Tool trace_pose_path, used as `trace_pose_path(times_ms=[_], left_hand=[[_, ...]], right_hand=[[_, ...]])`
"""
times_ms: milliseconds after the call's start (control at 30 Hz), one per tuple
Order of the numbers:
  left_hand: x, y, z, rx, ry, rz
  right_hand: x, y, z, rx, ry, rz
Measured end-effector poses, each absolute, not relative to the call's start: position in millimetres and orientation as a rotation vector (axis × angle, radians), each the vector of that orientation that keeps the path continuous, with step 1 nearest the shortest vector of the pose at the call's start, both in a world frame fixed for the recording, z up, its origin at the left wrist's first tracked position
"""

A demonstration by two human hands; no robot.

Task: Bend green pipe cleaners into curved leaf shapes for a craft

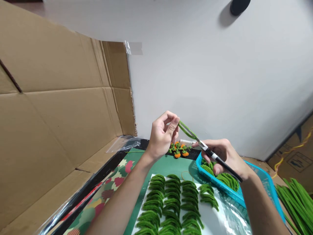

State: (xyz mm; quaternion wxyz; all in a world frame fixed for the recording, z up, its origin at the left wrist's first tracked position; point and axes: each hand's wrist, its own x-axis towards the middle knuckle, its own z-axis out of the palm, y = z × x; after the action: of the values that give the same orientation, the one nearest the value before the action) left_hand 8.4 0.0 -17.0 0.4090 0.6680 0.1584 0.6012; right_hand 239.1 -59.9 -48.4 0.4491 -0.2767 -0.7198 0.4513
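Observation:
My left hand [164,133] is raised in front of the wall, thumb and fingers pinched on one end of a green fuzzy chenille stem [187,131]. The stem looks doubled into a narrow loop. My right hand [226,158] grips a slim tool [221,163] with a black handle and a silver metal tip. That tip reaches along the stem; its exact kind I cannot make out. Below both hands, curved green chenille pieces [171,202] lie in columns on a white sheet [212,223].
A blue basket [262,173] with more green pieces stands at right. Long green stems [297,199] lie beyond it. Small orange-and-green pumpkin-like ornaments [181,150] rest at the back of the green mat [156,166]. Cardboard [61,114] walls the left side; a pale wall [195,71] rises behind.

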Motion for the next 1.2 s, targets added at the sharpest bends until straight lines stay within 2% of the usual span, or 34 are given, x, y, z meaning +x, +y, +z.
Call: trace_pose_path(times_ms=[767,1200], left_hand=[[19.0,-4.9,-19.7,1.587,0.408,1.578],[33.4,-21.8,-17.5,1.095,0.321,1.206]], right_hand=[[233.1,-58.7,-46.5,-0.613,-1.710,1.024],[241.7,-55.8,-53.5,-0.745,-1.720,0.879]])
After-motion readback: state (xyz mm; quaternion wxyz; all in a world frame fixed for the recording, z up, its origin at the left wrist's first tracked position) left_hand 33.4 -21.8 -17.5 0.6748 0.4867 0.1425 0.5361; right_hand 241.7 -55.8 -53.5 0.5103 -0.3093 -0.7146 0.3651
